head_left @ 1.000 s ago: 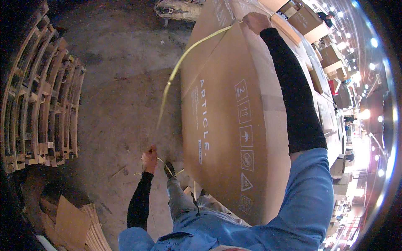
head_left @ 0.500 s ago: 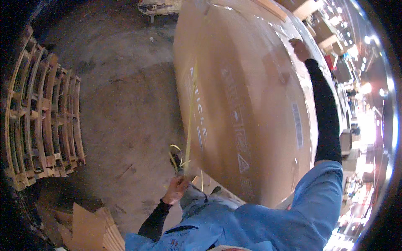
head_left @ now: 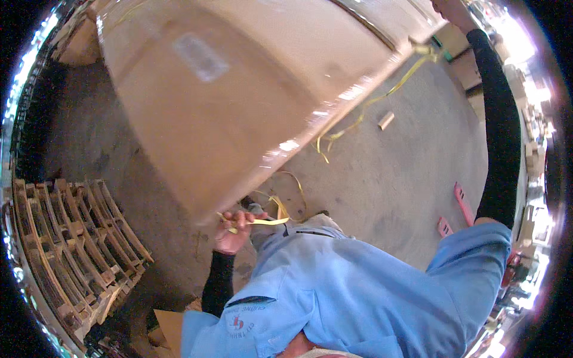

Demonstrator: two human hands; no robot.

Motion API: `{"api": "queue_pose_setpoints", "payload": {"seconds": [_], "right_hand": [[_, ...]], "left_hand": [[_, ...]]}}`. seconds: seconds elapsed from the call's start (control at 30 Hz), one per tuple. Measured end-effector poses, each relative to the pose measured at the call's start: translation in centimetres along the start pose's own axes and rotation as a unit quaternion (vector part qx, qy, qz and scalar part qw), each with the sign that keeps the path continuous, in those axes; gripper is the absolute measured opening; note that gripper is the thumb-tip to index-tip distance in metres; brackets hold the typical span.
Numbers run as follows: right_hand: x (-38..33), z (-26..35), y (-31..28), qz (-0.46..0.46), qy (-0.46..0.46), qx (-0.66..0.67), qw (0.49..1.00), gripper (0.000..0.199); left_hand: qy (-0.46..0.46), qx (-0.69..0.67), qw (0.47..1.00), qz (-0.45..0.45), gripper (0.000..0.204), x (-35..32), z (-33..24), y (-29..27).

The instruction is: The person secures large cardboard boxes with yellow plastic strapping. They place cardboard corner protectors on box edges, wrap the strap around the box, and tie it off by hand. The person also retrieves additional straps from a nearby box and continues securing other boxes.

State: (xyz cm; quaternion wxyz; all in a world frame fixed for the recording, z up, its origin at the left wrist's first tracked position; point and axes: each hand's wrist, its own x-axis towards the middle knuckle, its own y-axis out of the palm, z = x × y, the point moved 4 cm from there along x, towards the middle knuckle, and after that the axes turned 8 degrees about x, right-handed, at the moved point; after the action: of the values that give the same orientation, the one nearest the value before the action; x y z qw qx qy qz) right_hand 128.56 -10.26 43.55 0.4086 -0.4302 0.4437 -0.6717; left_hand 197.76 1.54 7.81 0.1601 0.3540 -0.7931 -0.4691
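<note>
Gripping the yellow strap (head_left: 271, 222) near left in the left hand (head_left: 233, 232), with fingers curled closed around it. Facing the cardboard box (head_left: 227, 113) beyond, left of centre. With the right hand (head_left: 453, 13) far right, beside the box's edge, unable to tell finger opening or hold.

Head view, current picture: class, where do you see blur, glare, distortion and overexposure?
Head view: the box looks soft, its label too blurred to read; head view: white glare spots its shiny edge; head view: the fisheye lens bends the pallets, and the picture's corners are black; head view: overexposed patches wash out parts of both side rims.
</note>
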Motion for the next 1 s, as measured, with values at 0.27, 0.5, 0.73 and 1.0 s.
{"api": "queue_pose_setpoints", "payload": {"seconds": [0.27, 0.5, 0.73, 1.0], "right_hand": [[-17.1, -0.1, -0.4, -0.002, -0.095, 0.214, 0.972, 0.031], [-18.1, -7.6, -1.9, 0.212, -0.314, 0.48, 0.791, 0.059], [-12.6, -17.3, -4.5, 0.286, -0.043, 0.57, 0.769, 0.034], [-1.9, -28.1, -12.6, 0.21, -0.161, 0.281, 0.922, 0.044]], "left_hand": [[0.215, 0.048, 0.934, -0.282, 0.035, 6.2, 6.3, 3.6], [0.155, 0.169, 0.937, -0.264, 0.035, 19.5, 18.3, 14.9], [0.195, 0.231, 0.914, -0.271, 0.028, 31.8, 29.9, 21.9], [0.191, 0.185, 0.911, -0.316, 0.021, 49.5, 38.8, 30.1]]}}
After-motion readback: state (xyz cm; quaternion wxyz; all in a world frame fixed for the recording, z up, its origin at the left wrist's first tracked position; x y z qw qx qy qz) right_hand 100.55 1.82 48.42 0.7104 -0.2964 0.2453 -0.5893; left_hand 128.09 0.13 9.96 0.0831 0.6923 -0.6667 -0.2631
